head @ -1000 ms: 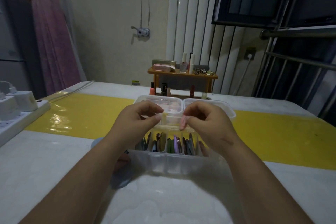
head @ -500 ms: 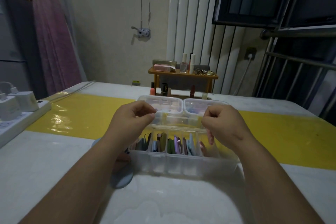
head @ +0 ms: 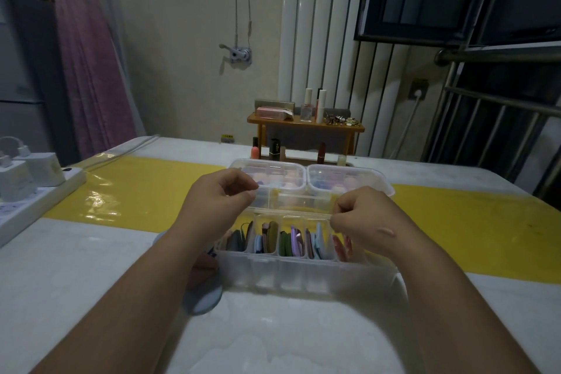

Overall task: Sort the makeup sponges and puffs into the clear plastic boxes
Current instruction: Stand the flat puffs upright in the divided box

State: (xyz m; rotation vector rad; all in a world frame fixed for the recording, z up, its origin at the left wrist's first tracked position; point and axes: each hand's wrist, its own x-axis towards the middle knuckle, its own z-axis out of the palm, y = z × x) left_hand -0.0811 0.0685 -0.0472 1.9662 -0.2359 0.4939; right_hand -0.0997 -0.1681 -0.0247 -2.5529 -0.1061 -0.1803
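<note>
A clear divided box [head: 303,276] stands in front of me, with several flat puffs [head: 291,241] standing upright in its compartments. Over its far side I hold a clear lid [head: 294,202]. My left hand [head: 218,200] pinches the lid's left end and my right hand [head: 364,215] pinches its right end. Behind it stand two closed clear boxes, the left box [head: 267,174] and the right box [head: 346,181], with pink and blue sponges dimly visible inside. A round blue puff [head: 203,297] lies on the table under my left forearm, partly hidden.
The white table [head: 76,267] carries a yellow mat [head: 145,188]. A power strip with chargers [head: 27,188] sits at the left edge. Lipsticks [head: 274,150] stand behind the boxes below a small wooden shelf [head: 303,126] with bottles.
Both hands have slid apart from the middle of the lid to its two ends. The lid has come down closer to the divided box.
</note>
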